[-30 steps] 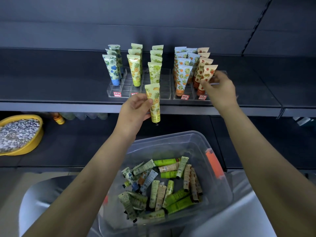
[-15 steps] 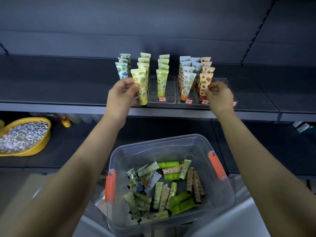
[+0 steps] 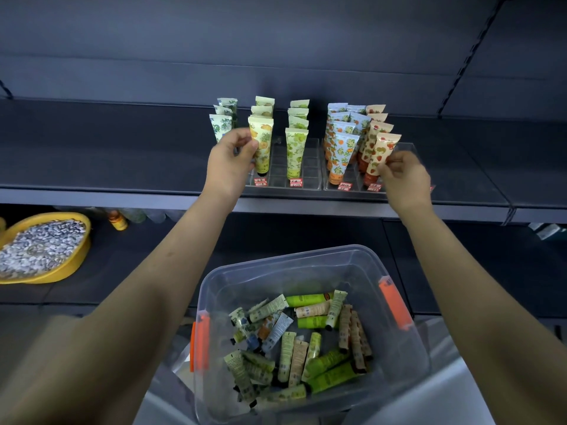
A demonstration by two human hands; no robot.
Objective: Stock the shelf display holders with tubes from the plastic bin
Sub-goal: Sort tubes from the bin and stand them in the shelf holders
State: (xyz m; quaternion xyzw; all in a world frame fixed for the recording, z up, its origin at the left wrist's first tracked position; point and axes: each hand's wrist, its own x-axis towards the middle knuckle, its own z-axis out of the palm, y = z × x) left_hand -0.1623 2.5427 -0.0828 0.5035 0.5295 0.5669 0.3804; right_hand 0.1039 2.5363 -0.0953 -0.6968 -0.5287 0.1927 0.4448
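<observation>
Yellow tube [image 3: 261,148] had come down into the holder [image 3: 311,167] since before, your left hand [image 3: 227,168] pinching it; your right hand [image 3: 405,179] pinched the red tube [image 3: 380,151].

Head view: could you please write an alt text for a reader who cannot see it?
A person's left hand holds a yellow tube upright at a clear holder on a dark shelf, while the right hand pinches a red tube in the next holder. Below, a clear bin holds many loose tubes.

Clear glossy plastic bin [image 3: 310,265] with orange clips; transparent acrylic holders [image 3: 310,161]; dull matt grey metal shelf [image 3: 107,154]; shiny yellow plastic bowl [image 3: 75,259].
</observation>
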